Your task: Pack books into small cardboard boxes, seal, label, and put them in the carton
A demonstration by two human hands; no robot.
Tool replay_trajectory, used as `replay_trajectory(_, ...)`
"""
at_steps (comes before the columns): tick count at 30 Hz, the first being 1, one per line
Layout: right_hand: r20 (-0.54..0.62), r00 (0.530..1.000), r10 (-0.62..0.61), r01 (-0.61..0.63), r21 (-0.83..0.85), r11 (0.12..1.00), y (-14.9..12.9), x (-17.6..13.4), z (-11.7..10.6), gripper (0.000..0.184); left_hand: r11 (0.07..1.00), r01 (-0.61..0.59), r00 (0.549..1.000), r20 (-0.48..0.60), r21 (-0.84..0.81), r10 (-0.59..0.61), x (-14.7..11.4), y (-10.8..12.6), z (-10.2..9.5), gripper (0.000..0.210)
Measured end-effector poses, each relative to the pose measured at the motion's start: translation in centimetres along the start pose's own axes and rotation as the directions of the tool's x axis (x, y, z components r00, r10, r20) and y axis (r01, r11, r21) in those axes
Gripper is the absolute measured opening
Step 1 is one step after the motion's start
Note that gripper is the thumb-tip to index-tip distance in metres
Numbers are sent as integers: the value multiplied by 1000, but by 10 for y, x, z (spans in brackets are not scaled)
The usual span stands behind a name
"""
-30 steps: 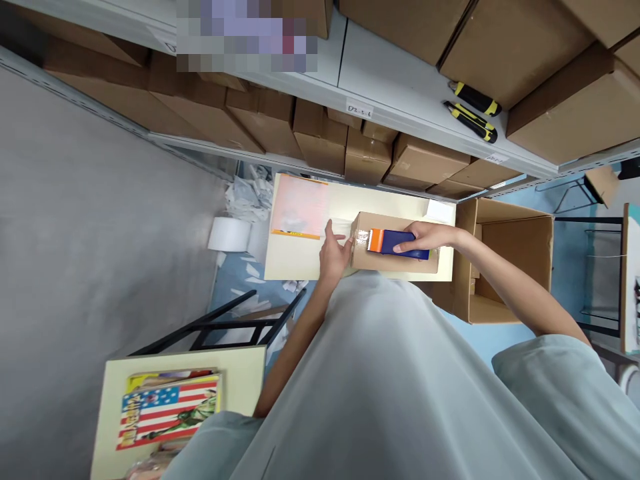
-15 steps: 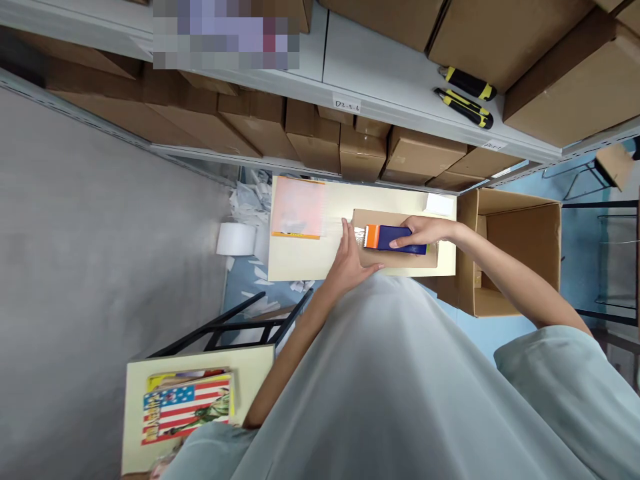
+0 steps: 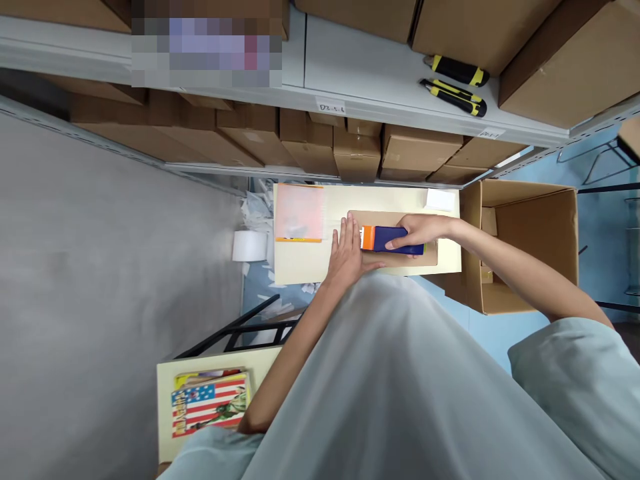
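A pale surface (image 3: 305, 263) is seen below a metal shelf unit (image 3: 370, 73) that is stacked with cartons (image 3: 357, 155); two yellow-and-black knives (image 3: 453, 80) are laid on an upper shelf. A pink sheet (image 3: 299, 212) is laid at the surface's left end and a white slip (image 3: 440, 199) near its far right corner. An open carton (image 3: 520, 247) is stood on the blue floor just beside the right edge, and a white roll (image 3: 249, 246) with paper scraps is seen on the floor off the left edge. A second surface (image 3: 167, 413) nearer the camera is loaded with a flag-printed book (image 3: 210, 403). A flat box (image 3: 395, 237) is laid on the middle right of the first surface. The left hand (image 3: 345, 253) is pressed flat on the box's left end with the fingers spread. The right hand (image 3: 423, 230) is closed around a blue tape dispenser (image 3: 393, 239), whose orange head is set on the box top just beside the left fingers. The box's near edge is run close along the surface's near edge, against the person's shirt; bare surface is left between the box and the pink sheet.
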State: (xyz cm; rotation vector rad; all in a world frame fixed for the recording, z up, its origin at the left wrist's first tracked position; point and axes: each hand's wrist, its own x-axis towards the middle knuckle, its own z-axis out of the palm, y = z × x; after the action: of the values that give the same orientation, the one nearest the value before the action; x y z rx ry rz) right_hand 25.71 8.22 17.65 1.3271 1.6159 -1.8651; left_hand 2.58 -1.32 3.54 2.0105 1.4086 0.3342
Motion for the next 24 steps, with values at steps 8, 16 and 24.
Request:
replay_trajectory(8,66,998,15,-13,-22,1000,24,-37,-20,67,999,41,998,38,2,-41,2,5,-5,143)
replay_trajectory(16,59,993,106,-107,21,994,89,-101,-43,75,993,62,993,96,99,-72,4,8,-10,145)
replay_trajectory(24,82,990,113,-111,-34,993,137,-139,-75,72,981,95,984,133,171,-119,9,9,-12,147)
